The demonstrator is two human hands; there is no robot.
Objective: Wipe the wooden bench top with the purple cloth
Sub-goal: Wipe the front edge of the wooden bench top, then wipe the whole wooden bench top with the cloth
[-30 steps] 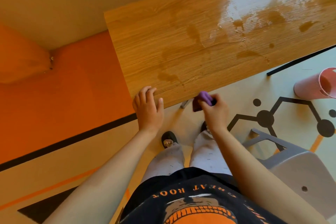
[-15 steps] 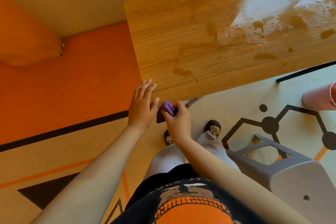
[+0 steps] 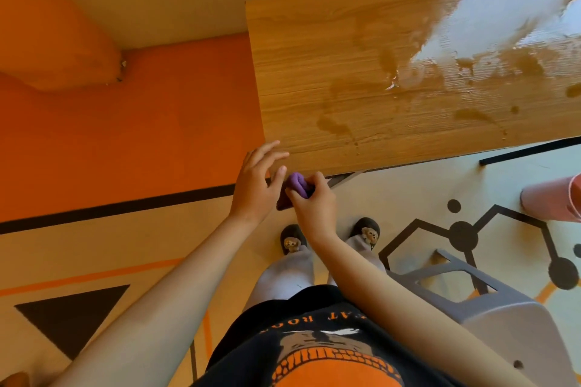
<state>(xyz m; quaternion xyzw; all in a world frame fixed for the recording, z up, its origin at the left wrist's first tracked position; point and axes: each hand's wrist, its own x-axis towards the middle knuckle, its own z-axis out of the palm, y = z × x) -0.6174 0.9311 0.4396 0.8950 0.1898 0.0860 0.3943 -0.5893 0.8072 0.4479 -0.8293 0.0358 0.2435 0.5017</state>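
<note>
Purple cloth (image 3: pixel 298 184) wad, lengthwise toward bench (image 3: pixel 345 104)

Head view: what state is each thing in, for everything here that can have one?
bench top: wet, with puddles and streaks, not wiped dry.
cloth: bunched up, held just off the bench's near edge.
right hand: grips the cloth.
left hand: open, fingers straight over the bench corner.

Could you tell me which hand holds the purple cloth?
The right hand grips the purple cloth; the left hand lies beside it with fingers straight.
</note>
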